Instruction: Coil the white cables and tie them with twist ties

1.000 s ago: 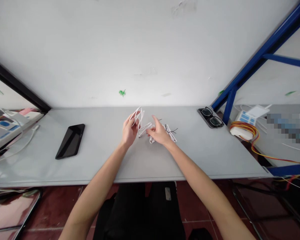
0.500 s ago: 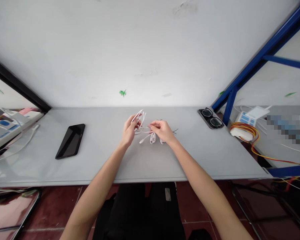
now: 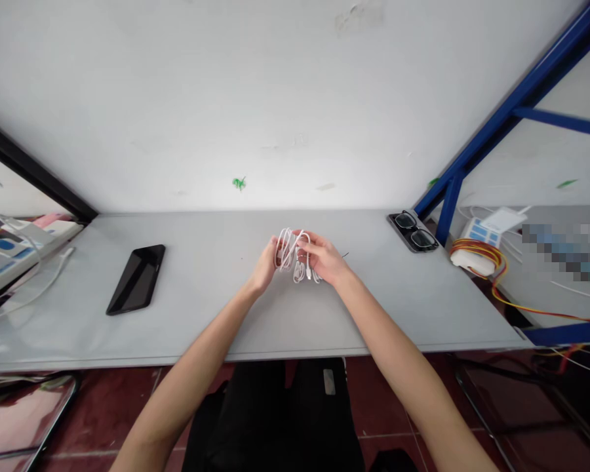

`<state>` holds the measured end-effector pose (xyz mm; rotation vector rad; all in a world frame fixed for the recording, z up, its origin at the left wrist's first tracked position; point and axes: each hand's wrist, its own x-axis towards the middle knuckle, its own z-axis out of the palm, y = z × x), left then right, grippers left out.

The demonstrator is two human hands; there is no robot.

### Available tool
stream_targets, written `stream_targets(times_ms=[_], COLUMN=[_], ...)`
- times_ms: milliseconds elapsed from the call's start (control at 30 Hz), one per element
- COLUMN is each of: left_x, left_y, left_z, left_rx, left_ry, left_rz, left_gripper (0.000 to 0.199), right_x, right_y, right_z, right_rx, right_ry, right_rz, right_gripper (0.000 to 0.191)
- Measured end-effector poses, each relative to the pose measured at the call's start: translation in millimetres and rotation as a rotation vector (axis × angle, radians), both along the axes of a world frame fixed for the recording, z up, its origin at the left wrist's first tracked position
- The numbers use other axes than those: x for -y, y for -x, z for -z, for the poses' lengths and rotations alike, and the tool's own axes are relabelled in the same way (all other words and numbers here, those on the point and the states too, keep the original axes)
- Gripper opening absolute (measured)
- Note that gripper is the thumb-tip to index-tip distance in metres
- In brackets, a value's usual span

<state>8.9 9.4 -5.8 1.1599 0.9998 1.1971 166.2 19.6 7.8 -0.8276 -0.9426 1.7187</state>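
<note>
A white cable [image 3: 286, 250] hangs in loose coils between my two hands, above the middle of the grey table. My left hand [image 3: 265, 265] is closed around the left side of the coils. From the other side, my right hand [image 3: 323, 255] grips the cable with thumb and fingers, and a short end with a plug hangs down beside them. Below my right hand, more bundled white cable [image 3: 299, 272] lies on the tabletop, partly hidden by the hand. A thin black tie end [image 3: 345, 254] sticks out to the right of it.
A black phone [image 3: 136, 278] lies on the table [image 3: 201, 321] to the left. Glasses [image 3: 414, 229] rest on a dark case at the back right. Power strips [image 3: 24, 252] and wires stand at the left; coiled red-yellow wire [image 3: 476, 252] sits beyond the blue frame [image 3: 501, 121].
My hands have come closer together. The left hand moved right with the coils, which now form a tighter bundle, and my right fingers have taken hold of them too.
</note>
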Motion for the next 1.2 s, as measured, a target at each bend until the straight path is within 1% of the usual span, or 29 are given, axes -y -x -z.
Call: stream_targets(times_ms=[100,200,267,333,400,467,533,600,667,767,833,933,1033,1100,1200], left_x=[-2,-2,-1,-1,-1,-1,0,1,2,3,3,4,4,4,0], left_y=[0,4,7,9,11,12,13,13,12,11,10,6,4,3,6], left_z=[-0.3,-3.5,-4.9,-5.2,-4.8,-4.3,-4.4,-5.4,-6.8,-8.4,-8.7,-8.1,-6.5,-4.8,-1.4], left_rx=[0.103,0.113,0.104,0.079,0.038,-0.008,-0.052,-0.077,-0.064,0.013,0.048,-0.010,-0.156,-0.240,-0.307], left_ry=[0.085,0.121,0.109,0.069,0.027,0.006,-0.007,-0.021,-0.039,-0.040,-0.011,0.016,-0.040,-0.087,-0.125], left_rz=[0.007,-0.026,-0.026,-0.010,0.013,0.026,0.037,0.061,0.115,0.194,0.211,0.164,0.066,0.001,-0.064], left_gripper=[0.042,0.035,0.032,0.030,0.027,0.028,0.031,0.035,0.038,0.036,0.032,0.024,0.030,0.035,0.038], right_x=[2,3,3,2,-1,-3,-5,-5,-4,-1,1,5,7,7,4], right_y=[-1,-3,-3,-3,-1,1,3,3,3,2,2,2,3,2,0], right_z=[-1.5,-2.4,-2.1,-0.4,2.7,6.0,8.2,8.2,6.3,2.4,0.5,-1.2,-2.0,-1.7,0.0], right_rx=[0.025,0.028,0.052,0.095,0.125,0.135,0.127,0.118,0.125,0.160,0.181,0.233,0.335,0.383,0.356], right_ry=[-0.025,-0.044,-0.054,-0.055,-0.040,-0.039,-0.067,-0.097,-0.109,-0.115,-0.123,-0.176,-0.255,-0.284,-0.274], right_rz=[0.008,-0.010,-0.006,0.035,0.108,0.175,0.203,0.197,0.180,0.148,0.124,0.071,0.026,0.021,0.063], right_gripper=[0.036,0.031,0.029,0.028,0.027,0.027,0.030,0.034,0.038,0.042,0.043,0.044,0.042,0.039,0.041])
